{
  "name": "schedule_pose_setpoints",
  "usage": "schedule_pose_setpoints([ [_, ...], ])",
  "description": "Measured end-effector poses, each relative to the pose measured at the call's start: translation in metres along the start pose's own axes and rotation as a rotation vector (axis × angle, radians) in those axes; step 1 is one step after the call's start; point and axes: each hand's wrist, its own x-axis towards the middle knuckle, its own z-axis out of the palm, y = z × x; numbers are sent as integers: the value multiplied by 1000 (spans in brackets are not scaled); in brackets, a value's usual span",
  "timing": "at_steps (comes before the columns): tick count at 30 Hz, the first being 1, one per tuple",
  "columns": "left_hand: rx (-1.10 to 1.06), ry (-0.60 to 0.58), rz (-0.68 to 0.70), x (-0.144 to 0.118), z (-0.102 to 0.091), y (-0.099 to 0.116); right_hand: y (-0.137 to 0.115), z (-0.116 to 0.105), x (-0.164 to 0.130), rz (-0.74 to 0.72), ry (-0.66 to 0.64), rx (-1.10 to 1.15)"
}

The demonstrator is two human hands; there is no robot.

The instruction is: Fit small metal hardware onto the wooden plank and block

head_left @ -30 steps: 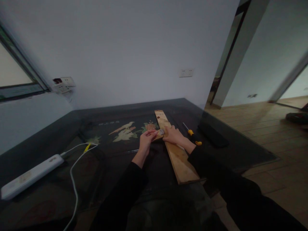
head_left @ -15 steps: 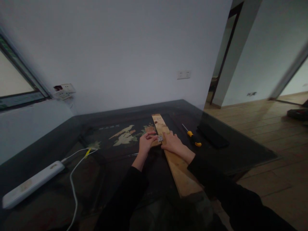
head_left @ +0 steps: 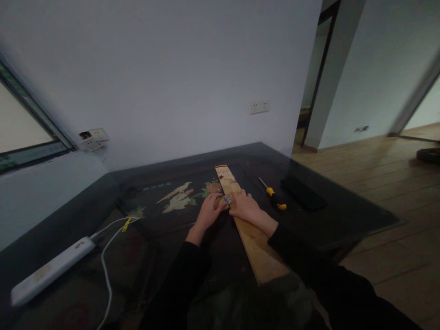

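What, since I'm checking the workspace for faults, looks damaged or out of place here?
The board has a dark spot near its far end, breaking up the pale wood; knot or damage, I can't tell. The left socket has a dark patch beside it, unlike the plain wall.

Hands, 2: L hand & R hand. Dk. sleeves, 2. Long board, 1. Small metal pc., 1 visible; any others under the fingers can't be told. Screwdriver, 1. Blk. slab, 1. Table, 1. Power strip, 1. Yel. tag, 1. Window, 1. Far-wall plate, 1, w/ 2 outlets. Corner plates, 2. R-wall plates, too small to count.
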Motion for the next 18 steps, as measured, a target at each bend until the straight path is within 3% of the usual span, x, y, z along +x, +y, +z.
schedule_pose_setpoints([
  [5, 60, -113, 20, -2, 2, -4, 1, -2, -3, 12, -22, 7],
  [10, 65, -129, -29, -2, 3, -8, 12, -14, 3, -37, -96, 23],
  [15, 50, -125, -26, -1, 5, -9, 15, -26, 34, -175, 74, 91],
  [18, 57, -119, -13, -1, 5, -7, 9, -23, 49, -216, 80, 116],
])
